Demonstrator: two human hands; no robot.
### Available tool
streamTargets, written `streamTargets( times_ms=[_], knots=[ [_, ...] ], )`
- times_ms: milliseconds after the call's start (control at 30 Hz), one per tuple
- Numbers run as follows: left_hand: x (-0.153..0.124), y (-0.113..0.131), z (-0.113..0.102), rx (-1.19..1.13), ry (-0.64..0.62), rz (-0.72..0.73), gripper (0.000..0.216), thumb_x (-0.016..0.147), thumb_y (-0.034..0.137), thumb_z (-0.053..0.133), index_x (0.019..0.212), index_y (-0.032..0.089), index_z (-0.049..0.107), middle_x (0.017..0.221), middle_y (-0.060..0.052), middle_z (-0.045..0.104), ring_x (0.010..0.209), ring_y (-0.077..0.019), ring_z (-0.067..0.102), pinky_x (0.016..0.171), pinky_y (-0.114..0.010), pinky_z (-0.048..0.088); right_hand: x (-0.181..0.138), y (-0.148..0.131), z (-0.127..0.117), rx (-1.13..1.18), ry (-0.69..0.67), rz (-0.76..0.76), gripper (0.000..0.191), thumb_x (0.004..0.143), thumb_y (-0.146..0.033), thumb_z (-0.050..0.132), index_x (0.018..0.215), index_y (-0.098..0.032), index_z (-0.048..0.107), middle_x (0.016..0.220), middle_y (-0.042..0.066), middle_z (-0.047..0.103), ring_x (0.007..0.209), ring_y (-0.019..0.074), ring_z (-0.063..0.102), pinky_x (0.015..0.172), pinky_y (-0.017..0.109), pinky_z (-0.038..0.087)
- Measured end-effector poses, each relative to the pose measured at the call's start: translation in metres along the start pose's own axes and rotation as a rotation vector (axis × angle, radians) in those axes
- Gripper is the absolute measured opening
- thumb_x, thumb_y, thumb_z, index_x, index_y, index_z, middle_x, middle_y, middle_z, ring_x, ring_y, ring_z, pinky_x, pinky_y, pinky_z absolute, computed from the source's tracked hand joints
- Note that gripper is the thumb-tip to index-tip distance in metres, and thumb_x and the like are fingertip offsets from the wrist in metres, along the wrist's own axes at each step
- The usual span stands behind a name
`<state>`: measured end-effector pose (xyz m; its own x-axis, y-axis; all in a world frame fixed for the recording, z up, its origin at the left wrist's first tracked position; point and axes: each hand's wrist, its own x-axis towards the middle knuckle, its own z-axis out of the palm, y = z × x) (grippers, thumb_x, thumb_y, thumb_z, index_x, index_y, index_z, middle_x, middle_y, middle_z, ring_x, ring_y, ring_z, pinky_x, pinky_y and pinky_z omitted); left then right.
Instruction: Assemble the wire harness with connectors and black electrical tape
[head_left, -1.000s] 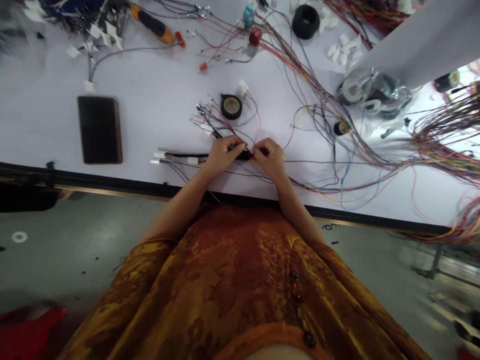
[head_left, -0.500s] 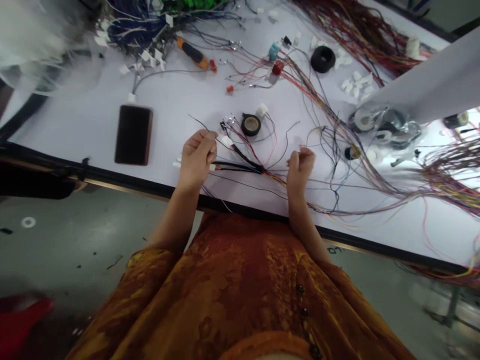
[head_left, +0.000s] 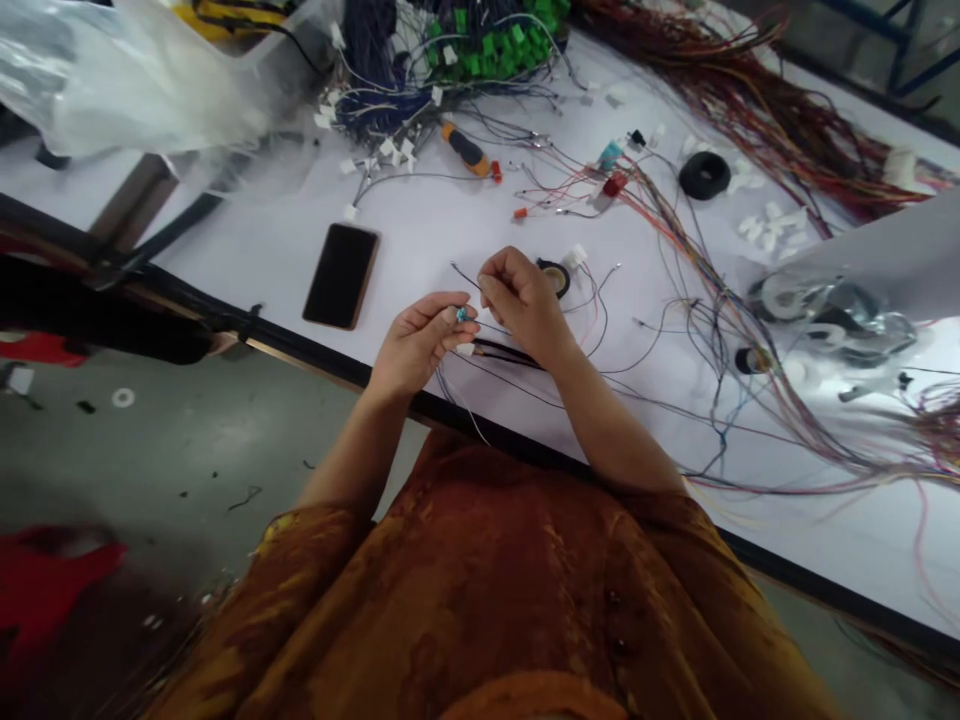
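Observation:
My left hand is closed in a pinch above the table's near edge, holding the end of a thin black wire at a small blue-green piece by the fingertips. My right hand is closed just to its right, fingers pinching the same thin black wire, which sticks out up and to the left. Beneath both hands lies a black-taped wire bundle on the white table. A roll of black tape lies just behind my right hand.
A dark phone lies to the left of my hands. An orange-handled screwdriver, a black tape ring, white connectors and loose coloured wires cover the far and right table. A clear plastic bag is at top left.
My hands first spread apart from the taped bundle, then came together again, lifted and pinching a thin black wire. The view swung so the table looks turned.

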<state>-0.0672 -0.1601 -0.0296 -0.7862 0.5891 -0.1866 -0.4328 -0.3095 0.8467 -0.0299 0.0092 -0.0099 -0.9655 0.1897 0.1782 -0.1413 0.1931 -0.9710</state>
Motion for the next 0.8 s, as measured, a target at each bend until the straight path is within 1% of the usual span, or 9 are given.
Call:
streamTargets(
  times_ms=[100,167,233,333,433,500,600,733,800],
  knots=[
    [-0.001,-0.006,-0.005,0.095,0.066,0.037,0.034,0.077,0.042,0.085,0.099,0.017,0.075,0.087,-0.004,0.078,0.07,-0.0112,0.074,0.065,-0.019,0.061,-0.004,-0.002,-0.002,0.075,-0.025,0.012,0.016,0.095,-0.033,0.058,0.084,-0.02,0.058,0.073,-0.002,0.058,0.068,0.0096,0.05,0.063,0.023,0.046],
    [-0.001,-0.009,-0.007,0.157,0.1,0.071,0.035,0.078,0.048,0.084,0.092,0.017,0.074,0.078,-0.003,0.077,0.062,-0.0112,0.072,0.058,-0.019,0.059,-0.009,-0.001,-0.003,0.1,-0.02,0.013,0.015,0.092,-0.032,0.062,0.084,-0.019,0.064,0.073,-0.002,0.06,0.069,0.0093,0.052,0.065,0.023,0.045],
    [-0.001,-0.011,-0.008,0.175,0.107,0.106,0.036,0.077,0.051,0.083,0.085,0.017,0.074,0.068,-0.001,0.074,0.055,-0.0103,0.069,0.053,-0.018,0.055,-0.014,0.001,-0.003,0.108,-0.014,0.04,0.013,0.088,-0.03,0.067,0.083,-0.018,0.068,0.073,-0.002,0.063,0.069,0.0093,0.053,0.064,0.023,0.045],
    [0.0,-0.013,-0.008,0.128,0.101,0.131,0.035,0.075,0.05,0.085,0.078,0.017,0.074,0.059,0.001,0.068,0.049,-0.0065,0.061,0.049,-0.015,0.049,-0.023,0.006,-0.001,0.092,-0.016,0.115,0.013,0.085,-0.032,0.071,0.082,-0.019,0.072,0.072,-0.002,0.065,0.066,0.01,0.054,0.06,0.023,0.045],
    [0.001,-0.013,-0.006,0.038,0.108,0.084,0.037,0.068,0.048,0.09,0.076,0.016,0.073,0.057,0.002,0.066,0.049,-0.0049,0.058,0.049,-0.014,0.048,-0.029,0.008,0.0,0.073,-0.004,0.132,0.013,0.084,-0.033,0.072,0.083,-0.02,0.073,0.075,-0.001,0.067,0.068,0.0111,0.056,0.06,0.024,0.046],
    [0.001,-0.014,-0.004,-0.015,0.122,0.042,0.036,0.067,0.045,0.091,0.076,0.016,0.072,0.059,0.001,0.067,0.05,-0.0057,0.06,0.051,-0.014,0.05,-0.03,0.007,0.001,0.056,0.0,0.123,0.012,0.085,-0.032,0.071,0.082,-0.021,0.072,0.075,-0.001,0.067,0.067,0.011,0.055,0.061,0.025,0.045],
    [0.0,-0.014,-0.002,-0.046,0.134,0.011,0.032,0.071,0.04,0.09,0.078,0.015,0.072,0.059,0.001,0.066,0.052,-0.0065,0.062,0.053,-0.015,0.052,-0.031,0.005,0.001,-0.005,0.015,0.085,0.011,0.086,-0.029,0.069,0.08,-0.021,0.071,0.073,-0.002,0.065,0.065,0.0103,0.052,0.062,0.025,0.043],
    [0.0,-0.016,-0.002,-0.031,0.131,0.015,0.031,0.069,0.04,0.091,0.079,0.017,0.073,0.06,0.001,0.068,0.053,-0.0068,0.063,0.054,-0.015,0.053,-0.034,0.003,0.002,-0.093,0.049,-0.025,0.012,0.087,-0.024,0.066,0.076,-0.02,0.067,0.074,-0.001,0.062,0.069,0.0113,0.051,0.068,0.027,0.044],
    [0.0,-0.017,-0.002,-0.011,0.122,0.033,0.031,0.069,0.041,0.091,0.079,0.017,0.073,0.06,0.001,0.068,0.053,-0.0073,0.063,0.054,-0.016,0.053,-0.036,0.002,0.003,-0.137,0.062,-0.068,0.014,0.089,-0.023,0.065,0.075,-0.02,0.064,0.074,0.0,0.061,0.069,0.0116,0.051,0.067,0.027,0.043]
  ],
)
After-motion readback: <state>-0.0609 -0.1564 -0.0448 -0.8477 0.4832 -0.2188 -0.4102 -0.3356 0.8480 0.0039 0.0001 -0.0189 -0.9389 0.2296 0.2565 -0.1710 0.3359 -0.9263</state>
